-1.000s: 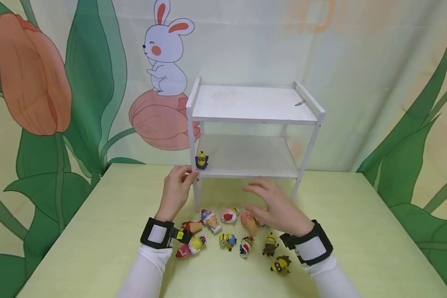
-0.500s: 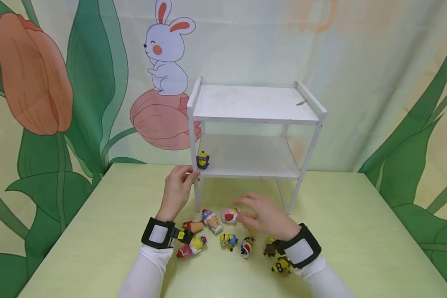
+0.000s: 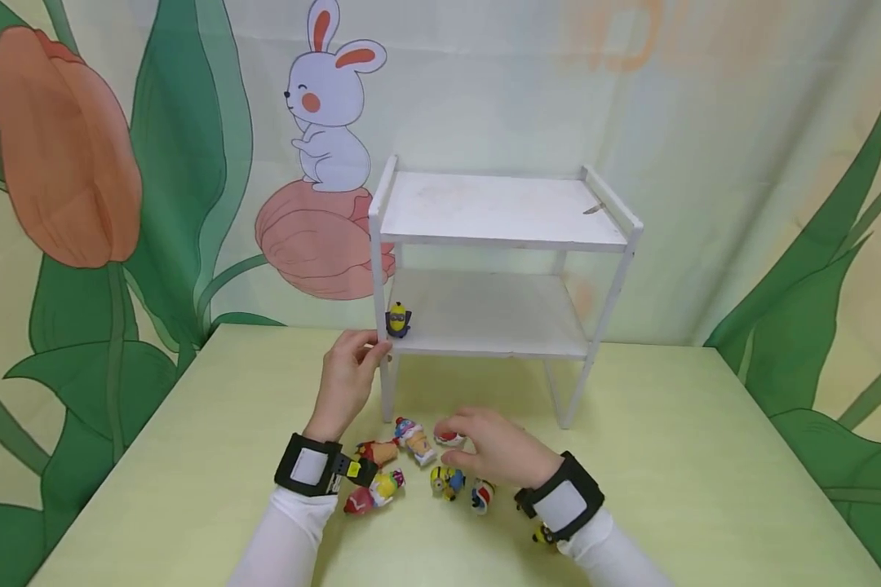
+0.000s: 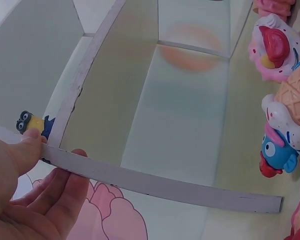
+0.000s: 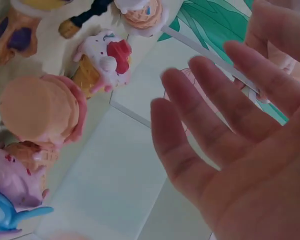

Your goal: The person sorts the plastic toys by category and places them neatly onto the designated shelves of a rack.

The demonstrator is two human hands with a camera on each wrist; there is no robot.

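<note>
My left hand (image 3: 345, 379) grips the front left leg (image 4: 165, 180) of a small white two-tier shelf (image 3: 499, 314), thumb on one side and fingers on the other. Close to that thumb, a yellow minion figure (image 3: 398, 320) in dark clothing stands on the lower tier's left corner. My right hand (image 3: 502, 448) hovers over the toys in front of the shelf, fingers spread and slightly bent, nothing in its palm. Near its fingertips are a pink-and-white toy with a red centre (image 5: 110, 62) and a blue-clad minion (image 3: 448, 483). Other toys are hidden beneath this hand.
Left of the right hand lie an ice-cream-cone toy (image 3: 415, 442), a brown cone toy (image 3: 378, 451) and a pink-and-yellow figure (image 3: 374, 493). Another minion (image 3: 543, 535) shows partly beside the right wrist. A printed curtain (image 3: 470, 90) hangs behind the pale yellow-green table (image 3: 690, 456).
My right hand has moved left and down from below the shelf's lower tier to over the toys, covering several of them. My left hand keeps its grip on the leg.
</note>
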